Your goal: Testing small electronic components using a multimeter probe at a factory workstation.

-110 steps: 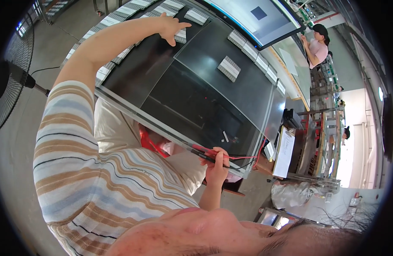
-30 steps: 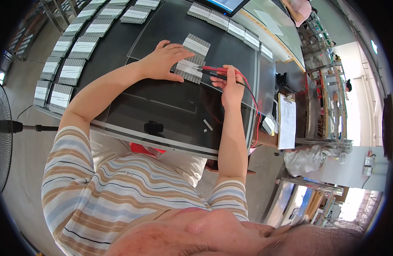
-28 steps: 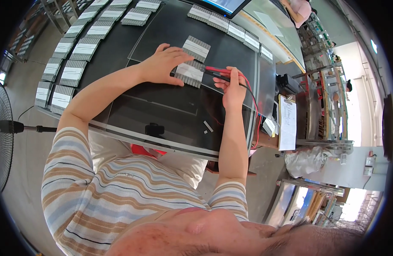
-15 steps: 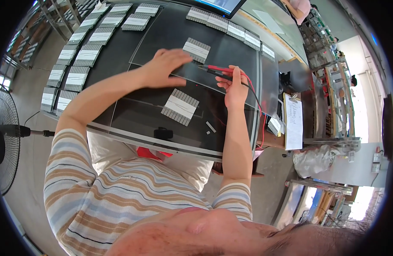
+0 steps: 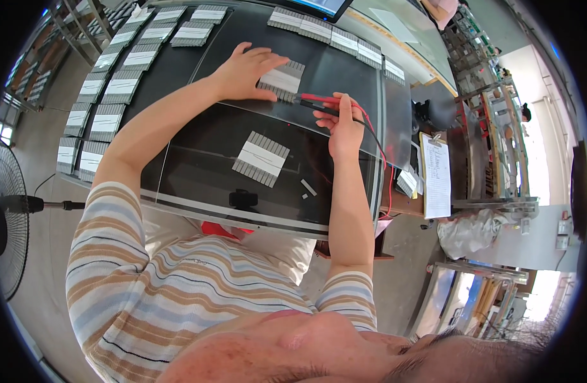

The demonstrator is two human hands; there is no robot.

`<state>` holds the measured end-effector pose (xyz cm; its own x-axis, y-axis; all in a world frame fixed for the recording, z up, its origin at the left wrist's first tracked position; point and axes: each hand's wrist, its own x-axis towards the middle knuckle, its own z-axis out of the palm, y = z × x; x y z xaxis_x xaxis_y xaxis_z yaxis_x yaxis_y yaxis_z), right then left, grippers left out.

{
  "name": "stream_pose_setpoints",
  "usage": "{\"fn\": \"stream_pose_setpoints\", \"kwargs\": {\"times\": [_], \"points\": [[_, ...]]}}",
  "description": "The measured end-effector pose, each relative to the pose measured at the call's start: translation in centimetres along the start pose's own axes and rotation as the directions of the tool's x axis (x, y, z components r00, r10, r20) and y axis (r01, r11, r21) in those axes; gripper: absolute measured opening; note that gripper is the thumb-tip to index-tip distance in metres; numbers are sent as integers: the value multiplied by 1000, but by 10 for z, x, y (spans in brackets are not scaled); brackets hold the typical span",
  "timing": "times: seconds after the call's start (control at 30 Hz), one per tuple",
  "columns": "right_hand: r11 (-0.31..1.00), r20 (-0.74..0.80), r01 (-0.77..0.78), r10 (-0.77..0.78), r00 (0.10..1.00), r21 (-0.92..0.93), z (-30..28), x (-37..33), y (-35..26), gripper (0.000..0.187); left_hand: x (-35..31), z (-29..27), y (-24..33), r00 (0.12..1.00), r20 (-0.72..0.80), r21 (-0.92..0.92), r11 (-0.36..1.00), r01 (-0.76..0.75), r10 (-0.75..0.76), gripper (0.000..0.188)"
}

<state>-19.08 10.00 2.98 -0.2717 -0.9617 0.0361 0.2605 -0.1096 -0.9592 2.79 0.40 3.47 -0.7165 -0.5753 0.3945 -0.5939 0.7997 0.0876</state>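
My left hand [image 5: 249,73] spreads its fingers around the left side of a flat bundle of grey strips [image 5: 286,79] with a white band across it. The thumb lies by the bundle's near edge and the fingers by its far edge. Held in my right hand [image 5: 344,127] are a red test probe [image 5: 320,98] and a black test probe [image 5: 319,109], side by side. Their tips point left at the bundle's near right corner; whether they touch it I cannot tell. Closer to me lies a second banded bundle [image 5: 261,159] on the dark glass tabletop [image 5: 204,153].
Several similar bundles [image 5: 122,84] line the table's left side, and another row [image 5: 316,27] runs along the back below a monitor [image 5: 319,6]. Small pale pieces [image 5: 308,187] lie near the front edge. A clipboard [image 5: 436,175] is at right, a fan [image 5: 6,210] at left.
My left hand has moved onto the far bundle, its fingers now around it. That bundle has shifted slightly toward me, and the probe tips are now at its corner. The view has shifted a little.
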Motion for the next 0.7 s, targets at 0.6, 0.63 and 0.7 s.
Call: {"fn": "stream_pose_setpoints", "kwargs": {"times": [0.6,0.63,0.7], "points": [[997,36,-40,42,998,-63,8,-2,3,26,-36,-4,26,1000,-4,-75,997,24,-24,73],[997,38,-37,40,998,-62,7,-1,3,26,-37,-8,27,999,27,-86,996,28,-26,73],[1000,4,-25,25,1000,3,4,-1,2,26,-41,-18,33,997,72,-124,992,4,5,73]]}}
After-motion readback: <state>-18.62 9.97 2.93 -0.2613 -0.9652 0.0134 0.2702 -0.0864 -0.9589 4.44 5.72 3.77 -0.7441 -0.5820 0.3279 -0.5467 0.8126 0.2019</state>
